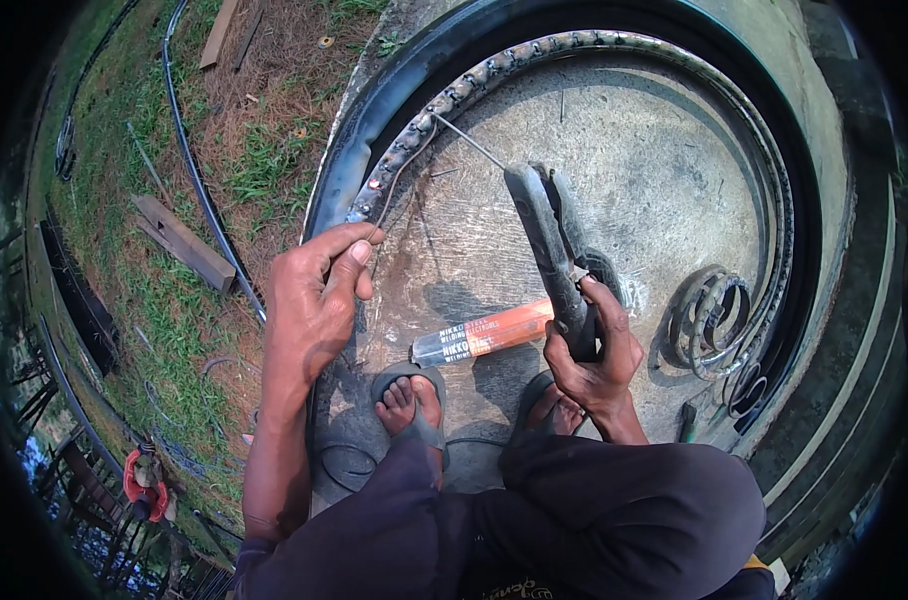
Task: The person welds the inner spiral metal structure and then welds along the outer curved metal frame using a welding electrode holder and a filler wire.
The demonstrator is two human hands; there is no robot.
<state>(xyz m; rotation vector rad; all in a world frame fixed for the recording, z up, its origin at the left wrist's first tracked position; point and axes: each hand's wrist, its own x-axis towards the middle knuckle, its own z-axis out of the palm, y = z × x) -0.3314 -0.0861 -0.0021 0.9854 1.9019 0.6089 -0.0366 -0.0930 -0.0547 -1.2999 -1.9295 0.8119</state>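
Observation:
My right hand (599, 355) grips a dark, worn welding electrode holder (542, 225). From its jaws a thin welding rod (472, 139) reaches to the left, its tip at a curved metal bar (458, 95) with lumpy weld beads along it. A small orange-bright spot glows on the bar near its lower left end. Thumb and forefinger of my left hand (314, 290) pinch a thin wire (396, 185) that runs up beside the bar. Whether the wire touches the bar I cannot tell.
A broad dark metal band (346, 165) curves around the concrete slab (614, 150). An orange and blue electrode box (484, 335) lies by my sandalled feet. Coiled metal strip (712, 318) rests at right. Wood pieces (186, 243) and a dark hose (196, 160) lie on grass; a person (146, 485) is far left.

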